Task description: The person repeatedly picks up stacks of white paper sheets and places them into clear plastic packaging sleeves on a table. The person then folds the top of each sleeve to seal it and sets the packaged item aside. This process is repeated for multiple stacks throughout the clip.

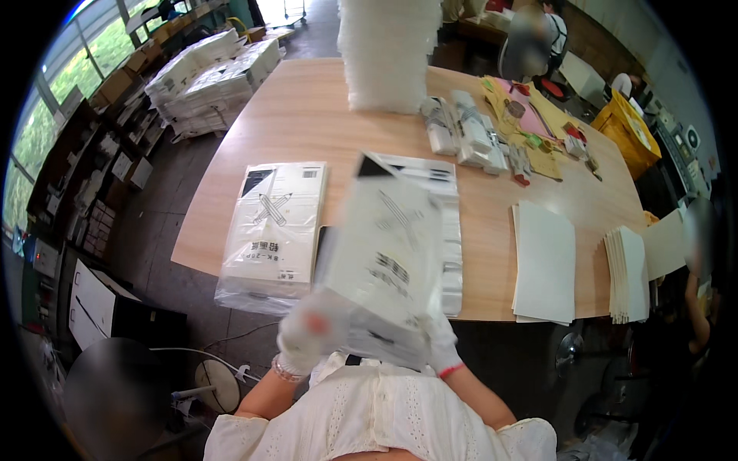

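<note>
Both my hands wear white gloves and hold a packet of paper in a clear plastic bag, printed with crossed pencils and a black corner. It is tilted up off the table and blurred by motion. My left hand grips its near left corner, with a red patch on the glove. My right hand closes on its near right side, fingers partly hidden behind the plastic. To the left lies a similar bagged packet, its loose plastic end hanging toward me. Behind the held one, another plastic-wrapped pile is partly covered.
On the wooden table stand a tall translucent white stack, wrapped bundles and yellow cloths. Blank white sheets and a fanned stack lie right. A co-worker's hand holds a sheet at the right edge.
</note>
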Demonstrator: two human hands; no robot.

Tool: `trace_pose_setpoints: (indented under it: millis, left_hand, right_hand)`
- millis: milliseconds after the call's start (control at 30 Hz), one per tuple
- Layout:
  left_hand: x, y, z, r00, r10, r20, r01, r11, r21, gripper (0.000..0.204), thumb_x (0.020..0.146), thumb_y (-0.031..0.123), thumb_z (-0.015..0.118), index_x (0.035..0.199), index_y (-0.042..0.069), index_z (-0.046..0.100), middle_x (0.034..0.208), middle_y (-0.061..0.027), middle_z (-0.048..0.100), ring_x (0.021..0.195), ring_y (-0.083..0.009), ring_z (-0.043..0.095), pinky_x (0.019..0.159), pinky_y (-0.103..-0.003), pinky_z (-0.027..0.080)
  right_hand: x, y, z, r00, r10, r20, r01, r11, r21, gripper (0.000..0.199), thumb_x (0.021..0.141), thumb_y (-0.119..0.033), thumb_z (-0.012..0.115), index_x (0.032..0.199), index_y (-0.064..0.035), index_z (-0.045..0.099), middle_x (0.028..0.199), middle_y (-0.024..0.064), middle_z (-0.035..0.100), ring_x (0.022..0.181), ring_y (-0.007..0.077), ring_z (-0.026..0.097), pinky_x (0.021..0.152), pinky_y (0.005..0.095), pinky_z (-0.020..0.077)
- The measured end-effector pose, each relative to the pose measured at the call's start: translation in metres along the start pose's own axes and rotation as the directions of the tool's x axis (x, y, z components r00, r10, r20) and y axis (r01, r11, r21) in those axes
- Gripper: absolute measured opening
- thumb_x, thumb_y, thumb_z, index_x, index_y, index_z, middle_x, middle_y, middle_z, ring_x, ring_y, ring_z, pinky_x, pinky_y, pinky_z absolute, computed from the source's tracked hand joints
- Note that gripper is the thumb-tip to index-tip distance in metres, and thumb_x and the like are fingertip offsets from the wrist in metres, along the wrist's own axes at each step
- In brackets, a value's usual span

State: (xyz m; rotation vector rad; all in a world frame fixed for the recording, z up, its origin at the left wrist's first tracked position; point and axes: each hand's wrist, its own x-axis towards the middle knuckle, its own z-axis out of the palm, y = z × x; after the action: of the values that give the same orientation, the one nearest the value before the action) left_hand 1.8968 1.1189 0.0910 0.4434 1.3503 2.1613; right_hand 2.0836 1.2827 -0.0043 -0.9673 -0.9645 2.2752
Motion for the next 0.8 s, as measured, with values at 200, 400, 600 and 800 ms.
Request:
trace_pose_setpoints:
  millis: [200,400,600,800]
  left_hand:
    - [0.081,0.009,-0.101,0.772,0.314,-0.553,-0.367,0.930,0.016,0.010,0.088,0.013,0.043,0.087,0.008,0.051,0.091,-0.0026,0.052,0.080,-0.0114,0.051,0.071,-0.027,0.046]
    - [0.119,-0.075,-0.334,0.779,0.328,-0.535,0.265,0.601,0.754,0.019,0.082,0.012,0.049,0.100,0.006,0.053,0.089,-0.0061,0.055,0.079,-0.0189,0.055,0.065,-0.033,0.047]
    - [0.084,-0.058,-0.250,0.562,0.741,-0.367,0.235,0.281,0.930,0.032,0.078,0.006,0.048,0.110,0.001,0.047,0.090,-0.0082,0.052,0.075,-0.0184,0.050,0.070,-0.032,0.045]
    - [0.081,-0.110,0.005,0.867,-0.038,0.497,-0.355,0.654,0.668,0.022,0.069,0.000,0.060,0.091,0.003,0.059,0.095,-0.0140,0.057,0.093,-0.0309,0.056,0.076,-0.039,0.047]
  right_hand:
    - [0.122,0.076,0.127,0.853,0.264,0.451,-0.315,0.948,0.040,0.027,0.092,-0.019,0.050,0.114,-0.0036,0.052,0.092,0.0052,0.059,0.069,0.0114,0.055,0.059,0.0243,0.0466]
    - [0.119,0.157,0.188,0.800,0.467,0.377,-0.241,0.825,-0.511,0.023,0.093,-0.022,0.048,0.109,-0.0052,0.052,0.080,0.0033,0.054,0.058,0.0114,0.050,0.052,0.0249,0.0443]
    - [0.103,0.152,0.065,0.842,0.362,0.400,-0.104,0.836,-0.539,0.026,0.093,-0.023,0.049,0.112,-0.0056,0.051,0.079,0.0038,0.055,0.058,0.0108,0.051,0.052,0.0236,0.0440]
    - [0.029,0.041,-0.024,0.959,0.267,-0.095,-0.279,0.830,-0.484,0.032,0.092,-0.026,0.052,0.116,-0.0037,0.052,0.087,0.0069,0.059,0.066,0.0125,0.058,0.061,0.0251,0.0500]
